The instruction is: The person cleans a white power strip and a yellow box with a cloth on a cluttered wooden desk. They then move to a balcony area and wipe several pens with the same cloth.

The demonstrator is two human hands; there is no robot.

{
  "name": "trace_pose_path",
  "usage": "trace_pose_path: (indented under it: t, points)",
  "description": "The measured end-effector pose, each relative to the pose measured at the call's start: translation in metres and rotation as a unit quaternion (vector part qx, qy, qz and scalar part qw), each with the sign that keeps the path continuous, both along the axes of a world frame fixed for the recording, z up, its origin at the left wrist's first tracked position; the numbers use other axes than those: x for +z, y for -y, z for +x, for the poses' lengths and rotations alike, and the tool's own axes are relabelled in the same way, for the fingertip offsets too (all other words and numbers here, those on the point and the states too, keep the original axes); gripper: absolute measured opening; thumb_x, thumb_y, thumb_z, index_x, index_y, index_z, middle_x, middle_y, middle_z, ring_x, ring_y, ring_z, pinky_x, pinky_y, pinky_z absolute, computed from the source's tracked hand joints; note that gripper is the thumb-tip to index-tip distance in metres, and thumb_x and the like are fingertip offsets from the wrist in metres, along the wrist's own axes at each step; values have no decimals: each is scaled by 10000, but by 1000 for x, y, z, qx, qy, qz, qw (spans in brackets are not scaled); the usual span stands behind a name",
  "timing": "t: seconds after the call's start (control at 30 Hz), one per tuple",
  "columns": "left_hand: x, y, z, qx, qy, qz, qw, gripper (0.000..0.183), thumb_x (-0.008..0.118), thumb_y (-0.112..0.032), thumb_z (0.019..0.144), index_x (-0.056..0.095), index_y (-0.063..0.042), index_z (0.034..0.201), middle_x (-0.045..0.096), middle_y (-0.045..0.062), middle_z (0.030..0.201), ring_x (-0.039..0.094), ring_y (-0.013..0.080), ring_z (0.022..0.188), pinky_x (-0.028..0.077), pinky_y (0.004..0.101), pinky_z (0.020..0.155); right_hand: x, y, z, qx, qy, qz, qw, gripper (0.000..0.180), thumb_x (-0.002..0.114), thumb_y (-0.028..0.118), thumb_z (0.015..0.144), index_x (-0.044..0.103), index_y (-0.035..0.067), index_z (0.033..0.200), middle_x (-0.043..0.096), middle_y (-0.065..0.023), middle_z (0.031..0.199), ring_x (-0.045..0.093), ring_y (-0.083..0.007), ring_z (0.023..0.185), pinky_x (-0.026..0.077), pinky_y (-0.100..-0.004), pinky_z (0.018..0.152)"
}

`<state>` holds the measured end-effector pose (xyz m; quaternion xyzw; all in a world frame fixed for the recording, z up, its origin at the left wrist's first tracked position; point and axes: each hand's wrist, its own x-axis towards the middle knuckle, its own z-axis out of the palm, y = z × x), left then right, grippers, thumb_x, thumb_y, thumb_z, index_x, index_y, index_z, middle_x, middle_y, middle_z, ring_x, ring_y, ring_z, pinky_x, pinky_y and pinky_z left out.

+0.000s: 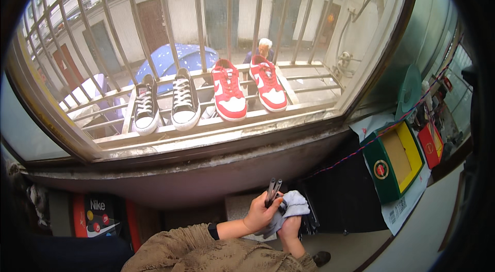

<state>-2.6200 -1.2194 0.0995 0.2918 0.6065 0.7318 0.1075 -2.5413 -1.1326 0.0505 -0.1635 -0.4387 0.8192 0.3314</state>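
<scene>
A small bundle of pens (272, 193) with dark grips stands up out of my left hand (260, 212), whose fingers are closed around them. My right hand (291, 228) grips a light grey cloth (296, 201), bunched up and hanging down between both hands. Part of a dark striped thing shows between the cloth and my left fingers; I cannot tell what it is. Just right of my right hand are several dark, slim objects (309, 220), partly hidden and too small to name.
Black-and-white sneakers (185, 102) and red-and-white sneakers (230, 96) rest on the barred window ledge. To the right lies an open green box (398, 160) with a yellow lining, a cord crossing above it. A Nike box (100, 214) stands at left. A person (264, 50) is outside.
</scene>
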Motion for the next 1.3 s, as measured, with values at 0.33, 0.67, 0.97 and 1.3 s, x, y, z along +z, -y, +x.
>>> trace_pose_path:
  t: [0.33,0.67,0.97,1.3]
  points:
    - [-10,5,-3,7,40,1,999,178,605,-175,930,599,-9,993,528,-44,720,436,38,632,393,206,587,-25,2,-8,-57,108,110,986,220,404,231,1004,492,53,1098,525,-43,1072,503,-154,991,408,-299,906]
    - [-8,7,-15,-34,38,-35,998,188,635,-105,891,621,9,1040,616,48,963,560,114,877,462,269,805,2,16,-1,25,95,248,964,325,472,109,934,501,3,1240,528,-98,1236,495,-209,1162,381,-321,995]
    - [-8,11,-26,-109,207,-4,972,141,551,-180,958,583,-52,1009,642,3,875,454,24,612,372,180,551,14,12,-3,79,86,170,978,383,385,151,964,448,-22,1300,463,-134,1341,415,-238,1269,302,-342,1074]
    - [10,21,-53,-209,277,3,938,261,506,-293,977,546,-36,987,636,71,770,576,118,699,435,255,633,-23,-37,10,20,19,-110,994,340,412,248,992,472,41,1254,536,-84,1228,527,-214,1134,432,-378,983]
